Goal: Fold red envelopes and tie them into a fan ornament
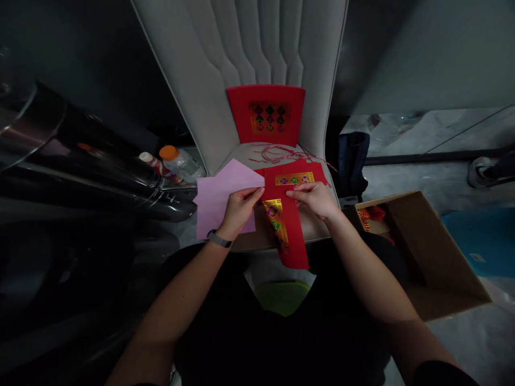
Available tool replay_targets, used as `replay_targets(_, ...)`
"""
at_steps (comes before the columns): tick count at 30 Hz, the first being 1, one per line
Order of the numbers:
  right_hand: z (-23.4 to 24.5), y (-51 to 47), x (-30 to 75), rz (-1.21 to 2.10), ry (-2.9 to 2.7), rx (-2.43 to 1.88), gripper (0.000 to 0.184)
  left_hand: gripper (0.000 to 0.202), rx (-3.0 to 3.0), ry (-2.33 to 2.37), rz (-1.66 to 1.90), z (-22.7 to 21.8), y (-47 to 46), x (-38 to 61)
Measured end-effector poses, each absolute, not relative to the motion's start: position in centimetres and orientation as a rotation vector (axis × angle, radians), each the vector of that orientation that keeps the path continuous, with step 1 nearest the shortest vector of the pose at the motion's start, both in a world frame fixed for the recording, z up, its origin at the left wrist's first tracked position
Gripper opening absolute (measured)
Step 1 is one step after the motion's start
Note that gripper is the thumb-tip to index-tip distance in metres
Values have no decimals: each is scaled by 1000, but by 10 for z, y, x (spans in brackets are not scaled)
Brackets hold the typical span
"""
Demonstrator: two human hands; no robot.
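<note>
The chair backrest (261, 43) blocks the far side and an orange-capped bottle (185, 167) stands left; the right hand (316, 200) has room rightward above the open cardboard box (438, 252).

We see a dim scene, the muted light strongest on the grey chair (267, 32), its source unseen. Deep shadow swallows the left side; a diagonal shadow edge crosses the wall (442, 59). Reflections streak the black cylinder (48, 115), the gold strip (277, 225) glints, and wide-angle distortion stretches the edges.
</note>
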State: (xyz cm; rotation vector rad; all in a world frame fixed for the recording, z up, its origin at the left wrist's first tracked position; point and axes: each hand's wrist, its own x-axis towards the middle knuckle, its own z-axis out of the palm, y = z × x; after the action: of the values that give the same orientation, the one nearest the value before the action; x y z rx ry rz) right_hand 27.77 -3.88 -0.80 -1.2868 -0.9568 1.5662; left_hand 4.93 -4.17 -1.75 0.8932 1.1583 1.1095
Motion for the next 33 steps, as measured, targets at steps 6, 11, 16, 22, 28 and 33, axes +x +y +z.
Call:
replay_targets(6,-9,-39,278,1599,-982,-1263,38,45,961,1201,1166,-22,-42,49)
replay_targets(11,-12,-38,281,1640,-920,-1282,40,45,933,1171,1105,-23,-45,51)
replay_targets(16,-12,-37,282,1662,-900,-1285,40,47,940,1099,959,-20,-46,51)
replay_targets(22,-13,-39,283,1723,-903,-1329,43,46,926,1209,999,-28,-42,46)
replay_targets(28,-15,-38,285,1734,-889,-1319,40,49,841,1206,993,-23,-42,46)
replay_targets(33,-10,-37,285,1670,-856,-1332,38,53,834,1127,864,-13,-43,44)
